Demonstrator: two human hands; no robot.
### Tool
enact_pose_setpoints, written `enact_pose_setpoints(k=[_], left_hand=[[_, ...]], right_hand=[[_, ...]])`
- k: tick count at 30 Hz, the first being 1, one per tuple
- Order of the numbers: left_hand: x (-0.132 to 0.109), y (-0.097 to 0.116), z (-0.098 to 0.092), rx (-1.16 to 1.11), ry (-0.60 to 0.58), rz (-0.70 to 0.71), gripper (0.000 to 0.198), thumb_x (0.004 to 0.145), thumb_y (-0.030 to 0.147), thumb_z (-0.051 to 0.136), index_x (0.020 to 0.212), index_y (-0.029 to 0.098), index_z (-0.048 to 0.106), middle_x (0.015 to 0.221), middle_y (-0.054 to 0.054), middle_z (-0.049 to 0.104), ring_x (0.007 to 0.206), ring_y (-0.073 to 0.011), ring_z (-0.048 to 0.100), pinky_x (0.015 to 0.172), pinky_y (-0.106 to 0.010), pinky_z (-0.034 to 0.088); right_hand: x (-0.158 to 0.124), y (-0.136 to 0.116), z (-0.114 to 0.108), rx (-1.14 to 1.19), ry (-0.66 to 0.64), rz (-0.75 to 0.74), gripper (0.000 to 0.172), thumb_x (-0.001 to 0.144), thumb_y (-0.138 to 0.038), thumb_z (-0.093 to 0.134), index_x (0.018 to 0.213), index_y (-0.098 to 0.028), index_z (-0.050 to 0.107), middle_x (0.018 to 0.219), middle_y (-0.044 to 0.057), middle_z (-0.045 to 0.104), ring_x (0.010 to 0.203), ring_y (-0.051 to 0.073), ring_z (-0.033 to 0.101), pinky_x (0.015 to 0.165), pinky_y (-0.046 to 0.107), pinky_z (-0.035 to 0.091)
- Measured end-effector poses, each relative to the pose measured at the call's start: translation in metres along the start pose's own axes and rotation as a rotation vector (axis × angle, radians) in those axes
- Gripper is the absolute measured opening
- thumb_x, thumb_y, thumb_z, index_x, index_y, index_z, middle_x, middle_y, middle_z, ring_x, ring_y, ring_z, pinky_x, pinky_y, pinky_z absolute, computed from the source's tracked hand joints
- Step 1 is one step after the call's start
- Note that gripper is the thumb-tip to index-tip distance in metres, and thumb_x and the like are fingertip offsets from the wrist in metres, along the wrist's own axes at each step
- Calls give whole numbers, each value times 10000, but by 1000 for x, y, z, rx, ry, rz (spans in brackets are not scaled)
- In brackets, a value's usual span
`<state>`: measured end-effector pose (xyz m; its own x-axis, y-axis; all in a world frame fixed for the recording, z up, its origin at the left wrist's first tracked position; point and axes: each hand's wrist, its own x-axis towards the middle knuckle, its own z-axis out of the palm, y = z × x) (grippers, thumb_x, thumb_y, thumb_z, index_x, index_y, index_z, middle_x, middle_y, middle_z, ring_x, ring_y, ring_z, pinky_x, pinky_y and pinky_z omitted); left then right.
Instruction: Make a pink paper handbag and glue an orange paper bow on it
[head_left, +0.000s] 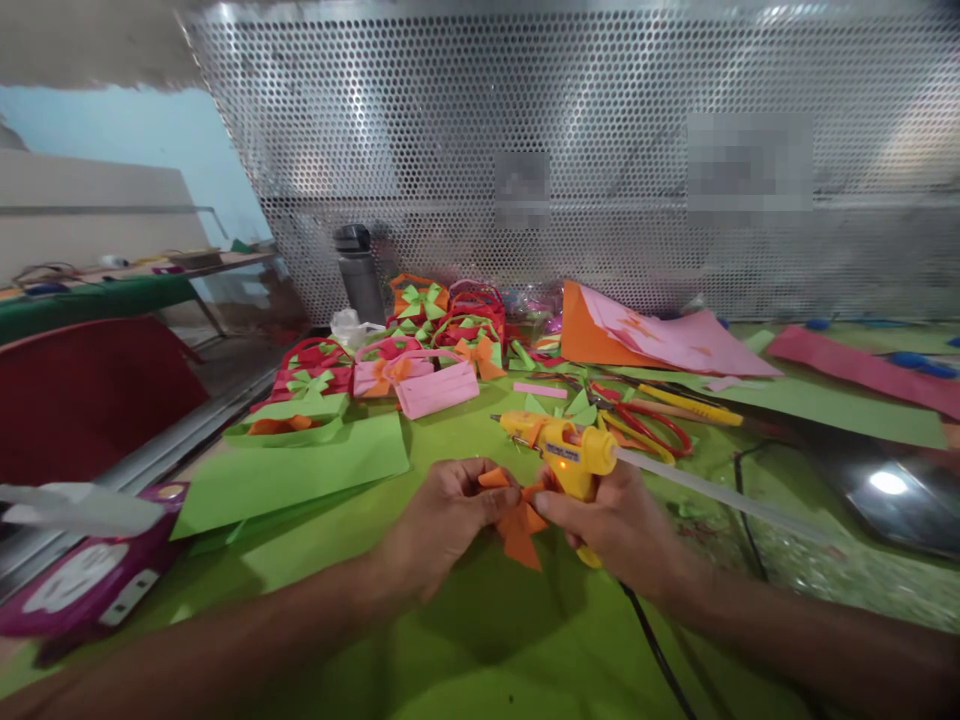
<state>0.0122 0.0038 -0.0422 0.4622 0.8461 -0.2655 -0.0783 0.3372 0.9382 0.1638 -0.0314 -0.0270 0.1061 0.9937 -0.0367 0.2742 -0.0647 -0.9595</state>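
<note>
Between my two hands is an orange paper bow (519, 535), its tails hanging down over the green table. My left hand (457, 505) pinches its left side with thumb and fingertips. A yellow glue gun (571, 455) sits in the grip of my right hand (611, 515), its nozzle pointing left and a long glue stick (697, 482) sticking out behind. The right thumb and fingertip also touch the bow's right side. A small orange light glows on the gun's body.
Small paper bags with bows (439, 385) stand behind my hands. Scissors (652, 425) lie right of them, near coloured sheets (660, 335). A purple tissue box (97, 570) is at left, a grey bottle (360, 275) at back. The gun's black cord (656, 645) crosses the table.
</note>
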Motion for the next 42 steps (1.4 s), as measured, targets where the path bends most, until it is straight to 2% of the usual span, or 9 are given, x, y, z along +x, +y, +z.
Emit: enact_pose_setpoints(k=[7, 13, 17, 21, 26, 30, 37, 39, 42], left_hand=[[-1, 4, 2, -4, 4, 13, 281, 564, 303, 773, 647, 124, 573, 542, 24, 546, 444, -47, 452, 429, -160, 316], [-1, 5, 0, -33, -40, 25, 344, 546, 244, 792, 816, 136, 609, 746, -21, 641, 595, -86, 572, 544, -183, 429], [0, 4, 2, -9, 8, 18, 313, 575, 252, 772, 794, 141, 578, 710, -7, 619, 588, -96, 577, 548, -201, 448], [-1, 6, 1, -9, 32, 42, 380, 632, 277, 728, 942, 177, 530, 788, -19, 631, 620, -123, 598, 545, -221, 453], [0, 18, -7, 249, 188, 277, 399, 723, 247, 637, 1092, 164, 511, 1017, -84, 623, 885, -176, 588, 731, -266, 463], [3, 26, -16, 414, 287, 492, 439, 740, 240, 607, 1157, 172, 489, 1242, -109, 513, 1152, -224, 462, 911, -323, 387], [-12, 38, -11, 491, 476, 776, 252, 705, 226, 630, 951, 187, 586, 1021, -51, 592, 1000, -200, 513, 899, -282, 351], [-16, 36, -7, 451, 419, 715, 218, 701, 258, 641, 900, 180, 598, 934, -43, 607, 885, -181, 541, 798, -261, 395], [-18, 30, 1, 289, 154, 418, 252, 702, 340, 645, 868, 159, 592, 806, -37, 617, 680, -138, 545, 584, -227, 401]], right_hand=[[0, 1, -1, 11, 1, -12, 102, 626, -247, 597, 618, -169, 533, 416, -72, 440, 357, 65, 392, 350, 186, 333], [3, 7, -4, -21, 27, -27, 107, 679, -268, 575, 708, -171, 542, 453, -76, 455, 378, 64, 407, 369, 183, 351], [4, 8, -5, -49, 18, -37, 96, 679, -259, 574, 688, -170, 540, 460, -74, 460, 383, 65, 415, 377, 187, 356], [8, 5, -7, -57, 25, -90, 106, 693, -261, 576, 724, -162, 550, 517, -57, 504, 408, 70, 446, 407, 197, 395], [18, 6, -12, -99, 21, -205, 238, 753, -329, 554, 911, -154, 589, 696, 4, 605, 446, 78, 487, 399, 199, 420], [21, 4, -14, -75, 33, -301, 288, 781, -388, 533, 951, -162, 591, 848, 48, 659, 455, 84, 514, 437, 223, 467], [14, -3, -15, -65, 50, -353, 362, 817, -496, 467, 804, -167, 616, 629, 20, 637, 500, 131, 586, 491, 241, 479], [12, -2, -12, -8, 30, -356, 387, 820, -519, 446, 823, -168, 608, 687, 35, 647, 511, 133, 597, 462, 235, 463], [7, -4, -5, 97, -65, -337, 446, 795, -589, 424, 828, -181, 602, 767, 60, 654, 490, 134, 588, 390, 227, 421]])
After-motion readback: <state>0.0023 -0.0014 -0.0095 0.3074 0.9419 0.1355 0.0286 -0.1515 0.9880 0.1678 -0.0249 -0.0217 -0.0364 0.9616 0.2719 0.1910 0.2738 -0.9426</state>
